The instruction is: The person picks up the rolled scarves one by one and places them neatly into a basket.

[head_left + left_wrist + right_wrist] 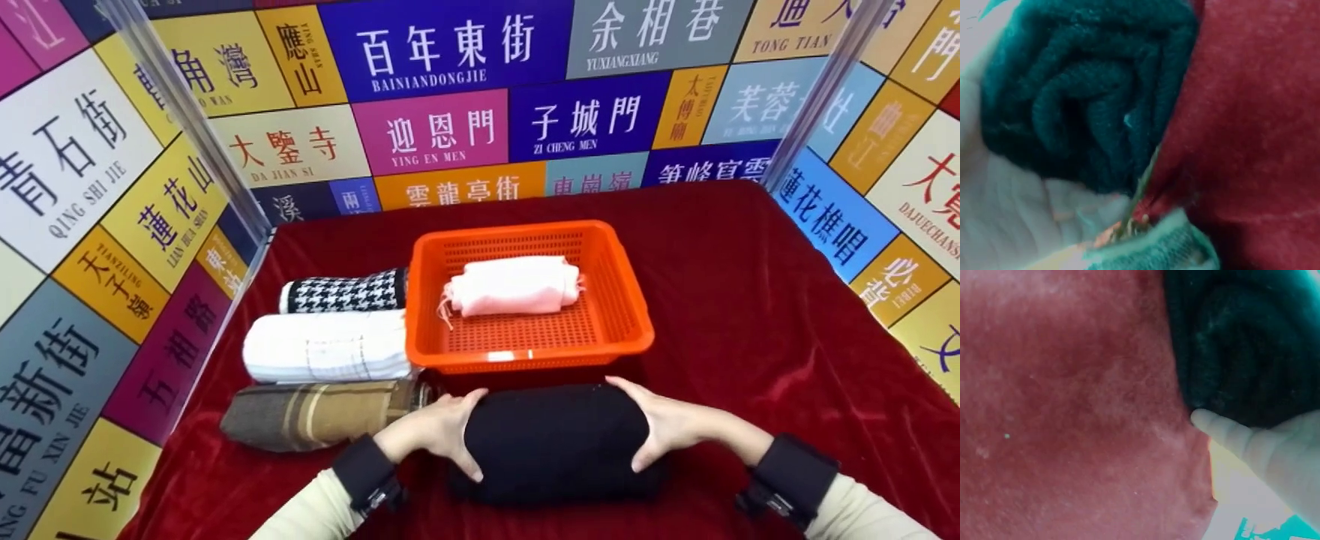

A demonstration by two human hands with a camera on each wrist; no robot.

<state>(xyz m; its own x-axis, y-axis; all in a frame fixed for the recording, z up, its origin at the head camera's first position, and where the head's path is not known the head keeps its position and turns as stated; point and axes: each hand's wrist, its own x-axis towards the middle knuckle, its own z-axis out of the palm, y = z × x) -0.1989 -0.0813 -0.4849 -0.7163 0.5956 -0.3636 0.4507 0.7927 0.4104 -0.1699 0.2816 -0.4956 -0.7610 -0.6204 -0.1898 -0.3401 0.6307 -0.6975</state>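
A thick black roll of cloth [556, 442] lies lengthwise across the near part of the table. My left hand [444, 429] grips its left end, with the thumb on the near side. At the other end my right hand [670, 421] holds it the same way; the far fingers of both hands are partly hidden. The left wrist view shows the coiled layers of the roll's end [1089, 95] against the palm. In the right wrist view, a digit presses along the lower edge of the other coiled end [1247, 354].
Beyond the roll stands an orange basket [637, 330] holding a pink fringed roll [517, 285]. Left of it lie a houndstooth roll [345, 292], a white roll [322, 346] and a brown plaid roll [322, 415]. Red velvet cloth [750, 337] covers the table; sign-covered panels [450, 52] surround it.
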